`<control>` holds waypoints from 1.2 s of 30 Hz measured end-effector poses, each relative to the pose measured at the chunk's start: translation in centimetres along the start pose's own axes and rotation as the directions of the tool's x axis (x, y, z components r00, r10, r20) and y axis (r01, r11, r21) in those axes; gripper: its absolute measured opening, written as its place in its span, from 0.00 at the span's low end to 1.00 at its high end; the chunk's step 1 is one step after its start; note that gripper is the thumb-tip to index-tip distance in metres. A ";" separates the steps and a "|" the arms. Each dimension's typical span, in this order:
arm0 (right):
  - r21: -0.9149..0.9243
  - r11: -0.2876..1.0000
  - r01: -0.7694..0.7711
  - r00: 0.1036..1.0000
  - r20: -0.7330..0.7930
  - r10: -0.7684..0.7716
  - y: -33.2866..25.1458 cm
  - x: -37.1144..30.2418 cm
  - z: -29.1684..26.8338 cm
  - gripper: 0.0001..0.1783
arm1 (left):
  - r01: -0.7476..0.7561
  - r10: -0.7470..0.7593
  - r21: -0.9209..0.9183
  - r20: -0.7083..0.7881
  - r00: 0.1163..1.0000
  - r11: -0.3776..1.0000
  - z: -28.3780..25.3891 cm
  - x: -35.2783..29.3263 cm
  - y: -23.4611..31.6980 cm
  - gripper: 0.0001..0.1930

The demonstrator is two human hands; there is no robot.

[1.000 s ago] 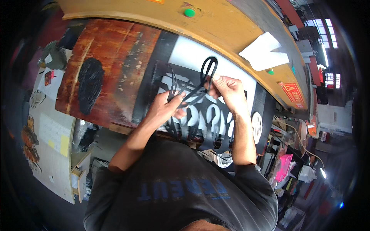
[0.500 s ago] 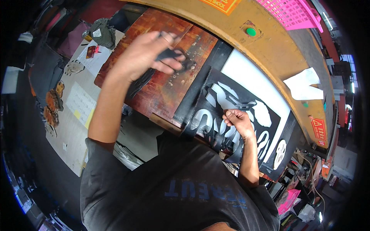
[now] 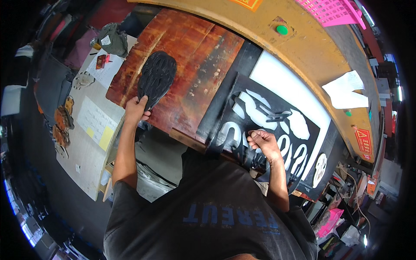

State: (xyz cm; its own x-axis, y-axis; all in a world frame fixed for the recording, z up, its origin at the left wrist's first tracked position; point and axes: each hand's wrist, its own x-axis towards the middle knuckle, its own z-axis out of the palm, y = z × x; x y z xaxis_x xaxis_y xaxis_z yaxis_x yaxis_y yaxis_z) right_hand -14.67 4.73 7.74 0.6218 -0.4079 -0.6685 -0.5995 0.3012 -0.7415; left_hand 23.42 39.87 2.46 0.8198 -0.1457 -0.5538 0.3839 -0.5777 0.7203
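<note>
On the red-brown wooden board (image 3: 186, 69) lies an overlapping stack of black cut pieces (image 3: 159, 71), forming a rounded, tapering shape. My left hand (image 3: 138, 109) grips its narrow near end, thumb on top. To the right, a black sheet (image 3: 299, 113) with several curved cutouts lies over a white surface (image 3: 275, 71), which shows through the holes. My right hand (image 3: 263, 144) is above the sheet's near part with its fingertips pinched together; whatever they hold, if anything, I cannot make out. A small dark, narrow looped object (image 3: 277, 116) rests on the sheet just beyond that hand.
A yellow machine beam (image 3: 260, 19) with green buttons (image 3: 282, 30) arches along the far side. It carries a pink basket (image 3: 331, 12) and white paper (image 3: 346, 91). At left, a pale table (image 3: 82, 147) holds papers and stacked cut pieces. A pale cutout piece (image 3: 320, 170) lies at right.
My left hand has come back toward me and left from over the board, and now grips the black stack. My right hand has shifted slightly nearer, away from the dark looped object.
</note>
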 end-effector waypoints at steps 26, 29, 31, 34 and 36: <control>0.345 0.921 0.179 0.857 0.406 -0.318 -11.6 11.4 14.6 0.18 | -0.234 0.342 -0.446 0.179 0.922 0.864 -5.6 -14.7 10.8 0.16; 0.309 0.941 0.139 0.876 0.405 -0.262 -14.4 13.7 15.9 0.21 | -0.113 0.207 -0.472 0.153 0.966 0.875 -6.2 -13.3 7.4 0.16; 0.207 0.964 0.168 0.888 0.393 -0.239 -17.2 15.9 17.9 0.20 | -0.173 0.255 -0.537 0.082 0.963 0.826 -6.0 -12.3 5.7 0.16; -0.016 0.913 0.407 0.835 0.412 -0.365 -21.6 19.4 21.5 0.18 | -0.208 0.253 -0.605 -0.011 0.967 0.768 -5.2 -10.6 3.8 0.16; -0.149 0.868 0.473 0.821 0.432 -0.373 -23.7 21.8 23.8 0.20 | -0.214 0.266 -0.666 -0.025 0.964 0.714 -4.6 -8.9 2.6 0.16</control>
State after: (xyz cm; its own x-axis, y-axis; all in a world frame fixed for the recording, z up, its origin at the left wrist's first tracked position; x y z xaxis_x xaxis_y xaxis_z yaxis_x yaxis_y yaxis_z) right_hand 25.15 9.22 9.39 0.9519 -0.0750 -0.2972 -0.3018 -0.0598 -0.9515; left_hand 19.08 43.39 11.19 0.9027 -0.2737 -0.3320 0.3818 0.1534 0.9114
